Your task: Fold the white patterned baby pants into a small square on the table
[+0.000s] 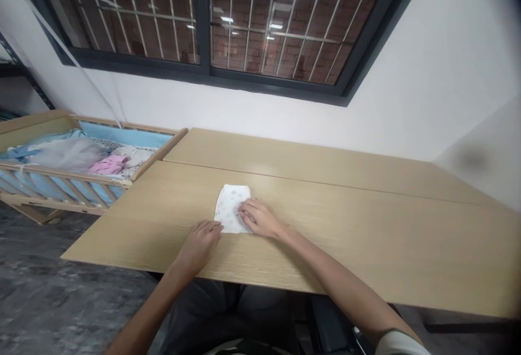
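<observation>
A small white cloth piece [232, 203] with a grey print lies flat on the wooden table [366, 235], its far end rounded and its near edge straight. My left hand [202, 241] rests at the cloth's near left corner, fingers lying together on the tabletop with the tips at its edge. Over the right side of the cloth is my right hand [260, 218], its fingers bent and drawn together in a pinch at the fabric. What lies beneath the right fingers is hidden.
A wooden crib [148, 154] with blue lining stands at the table's left end, holding a pink cloth [109, 165] and white netting [69, 151]. Behind the table is a white wall [252, 111] with a barred, dark-framed window [205, 29]. The table's front edge is close to my lap.
</observation>
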